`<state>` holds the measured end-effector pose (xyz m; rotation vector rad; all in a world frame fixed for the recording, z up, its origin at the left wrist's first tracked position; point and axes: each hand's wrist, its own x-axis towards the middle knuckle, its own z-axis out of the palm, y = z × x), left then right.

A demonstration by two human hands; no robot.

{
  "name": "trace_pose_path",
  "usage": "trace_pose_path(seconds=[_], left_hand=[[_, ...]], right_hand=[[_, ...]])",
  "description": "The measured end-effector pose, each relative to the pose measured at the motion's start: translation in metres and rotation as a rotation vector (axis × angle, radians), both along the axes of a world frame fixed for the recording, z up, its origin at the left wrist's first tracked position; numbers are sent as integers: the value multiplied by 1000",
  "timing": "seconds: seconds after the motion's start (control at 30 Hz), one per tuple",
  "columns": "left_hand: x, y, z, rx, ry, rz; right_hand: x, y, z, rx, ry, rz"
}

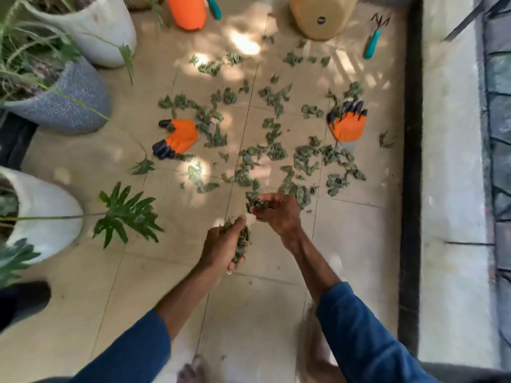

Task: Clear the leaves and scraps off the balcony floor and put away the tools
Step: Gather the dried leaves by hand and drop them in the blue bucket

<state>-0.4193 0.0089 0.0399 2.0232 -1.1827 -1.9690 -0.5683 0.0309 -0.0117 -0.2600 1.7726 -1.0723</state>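
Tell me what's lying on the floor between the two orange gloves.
Only scattered leaf scraps on bare tiles lie between the left glove and the right glove, seen in the head view.

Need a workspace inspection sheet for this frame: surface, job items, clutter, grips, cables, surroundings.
Surface: tiled floor, dappled with sun.
Job's things: leaves strewn across the middle; orange glove towards the pots; second glove towards the curb; hand rake lying beside the tan bucket, whose base faces the camera.
Clutter: orange bottle at the top edge; white pot and grey pot along the left side.
Grips: left hand holds a bunch of leaves; right hand grips more.
Cables: nothing seen.
Surroundings: dark curb on the right, pale ledge beyond it.
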Motion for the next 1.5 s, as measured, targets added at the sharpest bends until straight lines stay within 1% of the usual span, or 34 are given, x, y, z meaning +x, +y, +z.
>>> trace_pose_path(seconds=[0.13,0.23,0.3,0.43,0.53,0.63,0.73,0.83,0.93,1.0,1.1,1.2,1.37,1.5], left_hand=[[15,40,73,90,-28,115],[41,65,134,138,-43,207],[61,77,173,154,-58,270],[120,92,253,190,-85,397],[175,106,304,192,-143,499],[236,123,351,179,-192,629],[294,150,375,189,-149,806],[338,176,398,173,-124,958],[379,206,422,151,-145,1126],[409,236,435,145,-160,1253],[446,282,454,142,-134,1434],[489,338,460,153,-114,1616],[555,420,467,119,-61,1855],[610,459,465,99,-45,1979]], right_hand=[[21,34,87,90,-40,13],[43,49,155,156,-67,22],[63,56,196,193,-62,67],[117,66,278,233,-16,202],[164,70,333,255,-15,308],[220,75,383,230,-39,504],[280,78,425,194,-27,690],[335,85,454,157,-58,854],[389,91,476,151,-50,1046],[427,101,487,159,-50,1161],[485,120,499,169,-41,1302],[559,155,509,168,-55,1485],[672,221,509,156,-54,1707],[747,261,506,157,-55,1814]])
